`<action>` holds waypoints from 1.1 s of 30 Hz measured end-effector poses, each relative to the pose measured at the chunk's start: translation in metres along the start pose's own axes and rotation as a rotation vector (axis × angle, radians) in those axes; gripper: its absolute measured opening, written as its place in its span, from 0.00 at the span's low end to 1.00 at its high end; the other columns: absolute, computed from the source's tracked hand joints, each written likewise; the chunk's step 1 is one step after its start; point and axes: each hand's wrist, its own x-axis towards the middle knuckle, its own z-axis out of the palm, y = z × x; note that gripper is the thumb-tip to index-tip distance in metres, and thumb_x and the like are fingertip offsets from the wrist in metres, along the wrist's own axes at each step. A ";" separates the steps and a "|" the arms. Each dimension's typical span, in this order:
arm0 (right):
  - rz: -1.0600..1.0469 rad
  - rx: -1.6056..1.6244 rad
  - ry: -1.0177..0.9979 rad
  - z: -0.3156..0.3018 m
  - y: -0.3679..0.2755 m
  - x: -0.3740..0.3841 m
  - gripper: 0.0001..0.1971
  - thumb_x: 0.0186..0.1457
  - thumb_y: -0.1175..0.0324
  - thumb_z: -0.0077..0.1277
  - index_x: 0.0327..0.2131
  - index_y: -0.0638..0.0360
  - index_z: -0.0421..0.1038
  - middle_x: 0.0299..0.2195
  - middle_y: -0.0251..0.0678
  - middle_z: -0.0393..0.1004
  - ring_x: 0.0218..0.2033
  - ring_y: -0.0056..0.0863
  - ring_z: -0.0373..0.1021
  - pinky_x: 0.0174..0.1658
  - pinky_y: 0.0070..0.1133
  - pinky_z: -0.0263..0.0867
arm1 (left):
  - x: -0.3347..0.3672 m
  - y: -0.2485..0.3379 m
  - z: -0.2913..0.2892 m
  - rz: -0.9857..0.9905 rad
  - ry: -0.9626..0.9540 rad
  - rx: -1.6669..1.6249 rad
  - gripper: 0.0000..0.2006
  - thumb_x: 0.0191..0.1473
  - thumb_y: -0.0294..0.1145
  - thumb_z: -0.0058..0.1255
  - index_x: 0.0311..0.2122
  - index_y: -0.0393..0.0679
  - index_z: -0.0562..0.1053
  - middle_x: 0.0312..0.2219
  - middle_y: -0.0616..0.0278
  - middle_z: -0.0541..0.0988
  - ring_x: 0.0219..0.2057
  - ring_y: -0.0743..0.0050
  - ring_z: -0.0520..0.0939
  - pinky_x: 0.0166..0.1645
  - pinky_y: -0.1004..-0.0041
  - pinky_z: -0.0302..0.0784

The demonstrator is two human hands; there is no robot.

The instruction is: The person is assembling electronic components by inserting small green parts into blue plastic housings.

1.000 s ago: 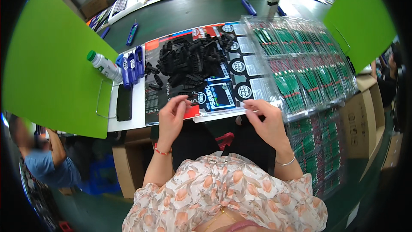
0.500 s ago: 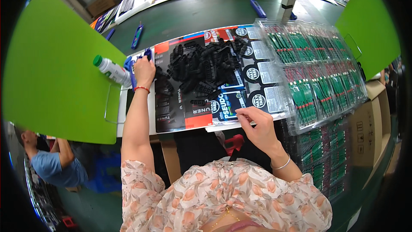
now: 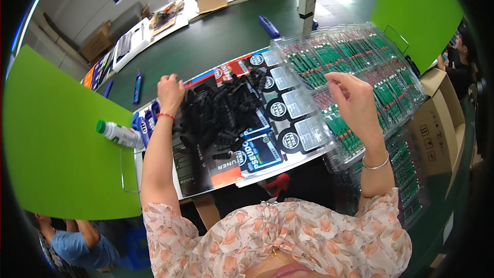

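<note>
My left hand (image 3: 171, 94) reaches to the far left edge of the printed mat, beside a heap of black ribbed plastic pieces (image 3: 226, 105). Its fingers are loosely bent and a little apart, and nothing shows in them. Just nearer than that hand lie several blue slim devices (image 3: 148, 121). My right hand (image 3: 355, 102) hovers over a clear plastic tray (image 3: 337, 157) filled with rows of narrow green circuit boards (image 3: 383, 87) with red wires. Thumb and forefinger are curved with a gap between them, and no object is visible there.
At left, a white bottle with a green cap (image 3: 119, 134) stands by a green panel (image 3: 67, 139). Blue devices (image 3: 138, 87) lie farther off. A metal post (image 3: 307, 0) rises behind the tray. A cardboard box (image 3: 437, 123) is at right. Co-workers sit around.
My right hand has gone from the mat's front edge rightward, up over the tray. My left hand has moved away from the blue devices, farther out. The view has shifted too.
</note>
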 end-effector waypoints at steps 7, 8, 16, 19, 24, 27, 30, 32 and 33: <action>0.147 -0.003 -0.153 0.006 0.085 0.005 0.07 0.52 0.75 0.52 0.35 0.64 0.76 0.29 0.46 0.77 0.30 0.41 0.75 0.34 0.29 0.70 | 0.125 0.151 0.110 0.247 -0.126 -0.453 0.16 0.51 0.29 0.48 0.46 0.41 0.75 0.41 0.40 0.77 0.48 0.44 0.75 0.54 0.58 0.71; 0.127 -0.044 -0.159 0.009 0.092 0.007 0.06 0.52 0.75 0.52 0.34 0.64 0.76 0.29 0.46 0.77 0.30 0.42 0.75 0.34 0.30 0.70 | 0.136 0.174 0.122 0.279 -0.106 -0.487 0.17 0.51 0.28 0.47 0.48 0.43 0.75 0.42 0.40 0.76 0.49 0.44 0.74 0.54 0.58 0.71; 0.042 -0.161 -0.193 0.030 0.106 0.029 0.05 0.51 0.74 0.52 0.33 0.63 0.75 0.30 0.43 0.76 0.31 0.43 0.74 0.35 0.32 0.70 | 0.198 0.265 0.178 0.208 -0.453 -0.436 0.19 0.59 0.45 0.42 0.52 0.52 0.74 0.48 0.51 0.76 0.57 0.56 0.69 0.60 0.56 0.61; 0.008 -0.172 -0.183 0.045 0.098 0.035 0.05 0.51 0.74 0.51 0.32 0.61 0.74 0.28 0.41 0.74 0.30 0.43 0.73 0.34 0.32 0.70 | 0.196 0.276 0.173 0.170 -0.359 -0.438 0.15 0.52 0.40 0.54 0.43 0.45 0.76 0.44 0.49 0.78 0.48 0.51 0.77 0.53 0.58 0.71; -0.205 -0.116 -0.295 0.085 0.059 0.047 0.04 0.48 0.76 0.52 0.30 0.63 0.73 0.26 0.42 0.73 0.29 0.41 0.73 0.34 0.32 0.71 | 0.186 0.257 0.160 0.095 -0.343 -0.385 0.17 0.47 0.29 0.54 0.44 0.38 0.71 0.41 0.42 0.78 0.45 0.45 0.79 0.51 0.58 0.75; -0.286 -0.226 -0.461 0.120 0.041 0.053 0.04 0.46 0.77 0.52 0.29 0.63 0.72 0.27 0.41 0.73 0.31 0.41 0.74 0.34 0.31 0.72 | 0.172 0.244 0.141 0.027 -0.381 -0.400 0.19 0.47 0.26 0.50 0.47 0.38 0.67 0.41 0.40 0.78 0.46 0.43 0.79 0.51 0.57 0.74; -0.374 -0.301 -0.482 0.166 0.042 0.053 0.05 0.45 0.77 0.52 0.29 0.62 0.72 0.30 0.38 0.73 0.32 0.40 0.73 0.33 0.30 0.72 | 0.159 0.217 0.128 -0.078 -0.299 -0.501 0.21 0.46 0.23 0.48 0.49 0.38 0.66 0.40 0.38 0.78 0.44 0.41 0.79 0.49 0.55 0.74; -0.447 -0.326 -0.401 0.189 0.045 0.054 0.05 0.44 0.77 0.52 0.28 0.61 0.72 0.31 0.37 0.73 0.33 0.39 0.73 0.33 0.30 0.72 | 0.153 0.192 0.114 -0.152 -0.231 -0.577 0.24 0.46 0.23 0.49 0.52 0.39 0.65 0.39 0.38 0.78 0.41 0.43 0.81 0.46 0.57 0.76; -0.428 -0.365 -0.404 0.198 0.049 0.051 0.04 0.44 0.75 0.53 0.28 0.60 0.73 0.31 0.38 0.74 0.33 0.38 0.74 0.34 0.29 0.73 | 0.145 0.186 0.092 -0.214 -0.264 -0.673 0.26 0.46 0.23 0.50 0.55 0.40 0.64 0.37 0.41 0.79 0.38 0.48 0.82 0.42 0.59 0.78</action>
